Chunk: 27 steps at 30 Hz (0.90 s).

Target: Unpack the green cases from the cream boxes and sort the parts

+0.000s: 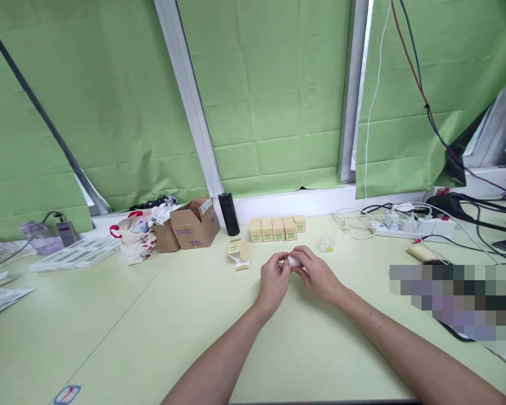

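- Left hand (274, 281), frame centre: fingers closed against small white item.
- Right hand (314, 273), just beside it: fingers gripping small white item (294, 261).
- Small tan boxes (278, 229): row above the hands.
- Opened box (238, 254): left of the hands.

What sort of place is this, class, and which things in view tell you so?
Probably a shared office or workshop bench: a loaded power strip, an open cardboard box and a row of small boxes share one long table.
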Each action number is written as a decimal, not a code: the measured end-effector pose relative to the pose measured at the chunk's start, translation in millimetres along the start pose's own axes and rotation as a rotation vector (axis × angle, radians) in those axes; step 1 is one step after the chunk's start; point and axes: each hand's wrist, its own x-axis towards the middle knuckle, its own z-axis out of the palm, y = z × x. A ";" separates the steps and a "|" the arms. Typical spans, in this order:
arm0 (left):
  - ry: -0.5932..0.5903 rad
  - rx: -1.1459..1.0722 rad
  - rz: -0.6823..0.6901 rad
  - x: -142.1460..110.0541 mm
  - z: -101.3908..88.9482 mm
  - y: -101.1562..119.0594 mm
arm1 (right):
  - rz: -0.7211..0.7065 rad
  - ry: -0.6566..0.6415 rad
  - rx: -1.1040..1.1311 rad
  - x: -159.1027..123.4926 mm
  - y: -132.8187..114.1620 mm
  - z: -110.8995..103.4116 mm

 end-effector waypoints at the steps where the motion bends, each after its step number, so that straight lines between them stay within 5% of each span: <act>1: -0.001 -0.002 -0.003 0.2 -0.3 0.4 | 0.001 0.001 0.002 0.1 0.0 0.1; 17: 0.016 -0.023 -0.039 3.1 -0.2 -0.9 | 0.014 -0.025 0.049 2.8 2.2 3.4; 27: 0.052 0.073 0.092 0.9 -11.7 7.7 | 0.209 0.092 0.491 2.3 3.7 5.0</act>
